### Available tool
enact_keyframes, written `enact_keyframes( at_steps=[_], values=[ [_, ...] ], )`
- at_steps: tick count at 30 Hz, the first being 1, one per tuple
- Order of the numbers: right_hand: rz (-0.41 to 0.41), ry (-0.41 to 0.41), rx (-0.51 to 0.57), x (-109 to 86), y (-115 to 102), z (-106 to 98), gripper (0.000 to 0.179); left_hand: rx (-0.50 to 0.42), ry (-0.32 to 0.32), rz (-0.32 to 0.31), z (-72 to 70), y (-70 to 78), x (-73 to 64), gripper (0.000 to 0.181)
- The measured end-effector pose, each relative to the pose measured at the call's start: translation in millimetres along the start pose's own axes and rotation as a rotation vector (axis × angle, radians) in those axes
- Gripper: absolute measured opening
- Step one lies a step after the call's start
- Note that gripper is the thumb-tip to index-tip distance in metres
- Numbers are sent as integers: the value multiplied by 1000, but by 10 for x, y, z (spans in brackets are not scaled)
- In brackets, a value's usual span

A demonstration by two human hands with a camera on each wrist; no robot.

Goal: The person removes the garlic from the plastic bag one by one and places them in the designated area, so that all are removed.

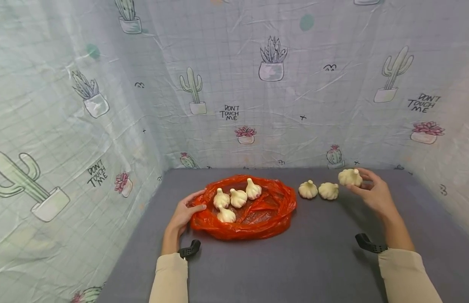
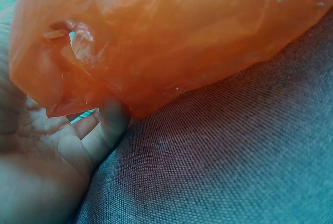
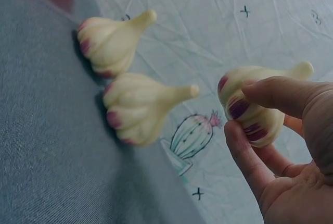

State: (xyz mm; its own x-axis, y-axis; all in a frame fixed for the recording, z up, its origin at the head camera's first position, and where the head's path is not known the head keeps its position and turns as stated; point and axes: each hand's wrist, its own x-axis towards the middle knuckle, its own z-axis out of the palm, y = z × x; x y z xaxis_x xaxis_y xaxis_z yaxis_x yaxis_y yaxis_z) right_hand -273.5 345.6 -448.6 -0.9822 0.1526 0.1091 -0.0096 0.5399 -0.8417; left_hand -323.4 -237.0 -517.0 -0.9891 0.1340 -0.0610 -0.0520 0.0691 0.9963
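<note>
My right hand (image 1: 376, 193) pinches a garlic bulb (image 1: 350, 177) between thumb and fingers, lifted above the table at the right. The right wrist view shows purple streaks on this held bulb (image 3: 250, 104) and its stem pointing away. Two more garlic bulbs stand side by side on the table, the nearer one (image 1: 328, 191) just left of that hand and the other (image 1: 308, 189) beyond it. My left hand (image 1: 183, 214) holds the left rim of a red plastic bag (image 1: 253, 231), thumb over the edge. Several garlic bulbs (image 1: 238, 198) lie inside the bag's left half.
A grey cloth-covered table (image 1: 280, 269) lies under everything. Behind it and along both sides hangs a pale curtain (image 1: 295, 139) printed with cacti and lettering. Each wrist wears a black strap-on device, such as the one on the right wrist (image 1: 369, 244).
</note>
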Motion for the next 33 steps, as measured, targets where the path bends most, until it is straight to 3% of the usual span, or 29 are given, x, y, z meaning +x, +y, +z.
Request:
enact_keyframes(
  at_steps=[11,23,33],
  values=[
    [32,-2,-11,59,245,39,82,-3,36,-2,20,4,-6,58],
    [87,-31,-29,83,509,83,85,-17,20,-13,24,-1,0,58],
    [98,-47,-25,73,566,121,82,-23,19,-13,24,-3,-4,59]
  ],
)
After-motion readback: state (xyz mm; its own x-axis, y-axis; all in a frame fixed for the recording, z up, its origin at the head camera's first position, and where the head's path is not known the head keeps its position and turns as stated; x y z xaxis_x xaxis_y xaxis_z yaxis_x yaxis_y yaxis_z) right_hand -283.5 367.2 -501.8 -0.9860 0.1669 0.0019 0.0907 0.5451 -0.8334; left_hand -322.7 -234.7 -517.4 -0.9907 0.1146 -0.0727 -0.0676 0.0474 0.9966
